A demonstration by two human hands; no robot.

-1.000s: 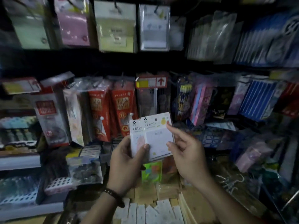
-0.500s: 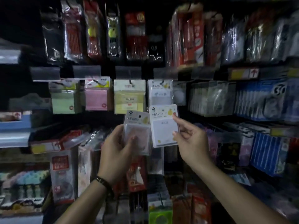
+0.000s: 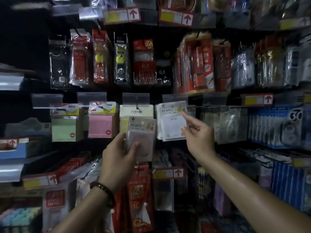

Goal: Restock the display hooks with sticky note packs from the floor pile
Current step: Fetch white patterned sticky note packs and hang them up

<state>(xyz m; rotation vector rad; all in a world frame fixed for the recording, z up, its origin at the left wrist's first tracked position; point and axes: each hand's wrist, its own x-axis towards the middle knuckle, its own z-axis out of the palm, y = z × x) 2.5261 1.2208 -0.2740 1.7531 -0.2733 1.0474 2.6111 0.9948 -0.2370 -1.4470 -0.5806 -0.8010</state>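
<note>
Head view: at the centre of the frame the left hand (image 3: 119, 158), a dark bracelet (image 3: 104, 190) on its wrist, grips a pinkish sticky note pack (image 3: 140, 132), thumb across its front. Just to the right, the right hand (image 3: 198, 140) pinches the right edge of a white sticky note pack (image 3: 170, 121), held up at the middle hook row; whether it sits on a hook I cannot tell. Left of it hang yellow (image 3: 134, 113), pink (image 3: 101, 125) and green (image 3: 64, 128) note packs.

display rack (image 3: 116, 91) | middle hooks: green pack (image 3: 64, 129), pink pack (image 3: 100, 126), yellow pack (image 3: 136, 111), white packs (image 3: 171, 125) | upper hooks: pen packs (image 3: 145, 64)
</note>
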